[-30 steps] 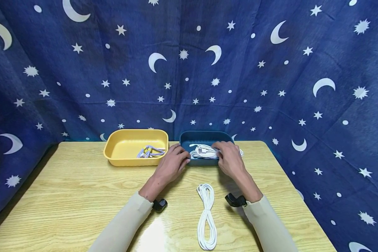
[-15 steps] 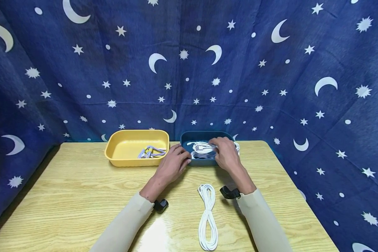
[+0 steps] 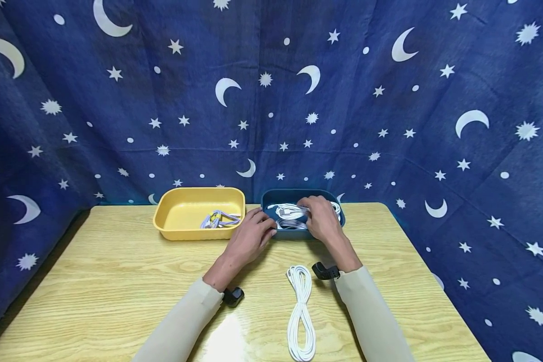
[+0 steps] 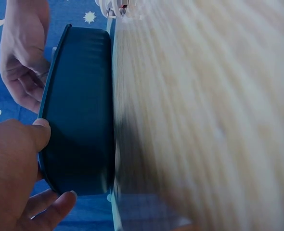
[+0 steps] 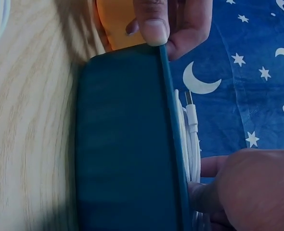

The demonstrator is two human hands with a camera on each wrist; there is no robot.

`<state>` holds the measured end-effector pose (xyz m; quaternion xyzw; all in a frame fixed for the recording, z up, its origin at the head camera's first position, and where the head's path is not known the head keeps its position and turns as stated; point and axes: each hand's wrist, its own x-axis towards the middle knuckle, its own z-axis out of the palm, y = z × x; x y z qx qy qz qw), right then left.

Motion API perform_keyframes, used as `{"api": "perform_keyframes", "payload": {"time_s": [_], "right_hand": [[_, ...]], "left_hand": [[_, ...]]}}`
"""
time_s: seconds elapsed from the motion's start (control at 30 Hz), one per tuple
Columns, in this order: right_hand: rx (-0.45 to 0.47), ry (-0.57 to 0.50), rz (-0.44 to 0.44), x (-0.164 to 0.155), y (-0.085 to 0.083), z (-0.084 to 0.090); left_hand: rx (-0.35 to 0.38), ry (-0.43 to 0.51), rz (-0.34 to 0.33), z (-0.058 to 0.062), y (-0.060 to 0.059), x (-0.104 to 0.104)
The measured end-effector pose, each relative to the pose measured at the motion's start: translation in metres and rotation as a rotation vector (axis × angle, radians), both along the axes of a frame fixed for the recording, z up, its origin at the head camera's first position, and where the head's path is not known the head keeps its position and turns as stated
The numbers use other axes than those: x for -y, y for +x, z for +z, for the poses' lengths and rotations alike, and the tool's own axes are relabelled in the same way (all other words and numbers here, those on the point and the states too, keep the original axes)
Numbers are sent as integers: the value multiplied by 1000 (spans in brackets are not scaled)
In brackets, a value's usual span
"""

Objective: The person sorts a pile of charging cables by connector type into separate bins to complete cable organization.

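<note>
A dark blue bin (image 3: pixel 298 235) stands at the back of the table, with coiled white cables inside it. At its near left corner my left hand (image 3: pixel 252 232) grips the rim; in the left wrist view the thumb (image 4: pixel 43 132) lies against the outer wall. My right hand (image 3: pixel 321 217) reaches over the near rim and pinches a white USB cable bundle (image 3: pixel 289 211), whose plug (image 5: pixel 191 115) sticks up past the rim in the right wrist view. Another bundle (image 3: pixel 291 224) lies lower in the bin. The right fingertips are partly hidden behind the cable and rim.
Left of the blue bin stands a yellow bin (image 3: pixel 194 235) holding a few pale purple cables (image 3: pixel 219 219). A long white cable (image 3: pixel 301 311), coiled in a figure eight, lies on the wooden table (image 3: pixel 117 281) between the forearms. A blue curtain (image 3: pixel 271 120) hangs behind.
My right hand has moved slightly left and lowered the white cable bundle into the blue bin; its right end no longer overhangs the side. The left hand stays on the rim.
</note>
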<state>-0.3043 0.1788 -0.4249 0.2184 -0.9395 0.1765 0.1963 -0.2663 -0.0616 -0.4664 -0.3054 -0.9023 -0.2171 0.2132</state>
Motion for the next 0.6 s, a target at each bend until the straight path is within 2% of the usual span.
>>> {"api": "perform_keyframes", "payload": {"time_s": [0.4, 0.6], "right_hand": [[87, 28, -12, 1, -4, -9], [102, 0, -9, 2, -5, -11]], "left_hand": [[-31, 44, -30, -1, 1, 0], [-38, 57, -37, -1, 1, 1]]}}
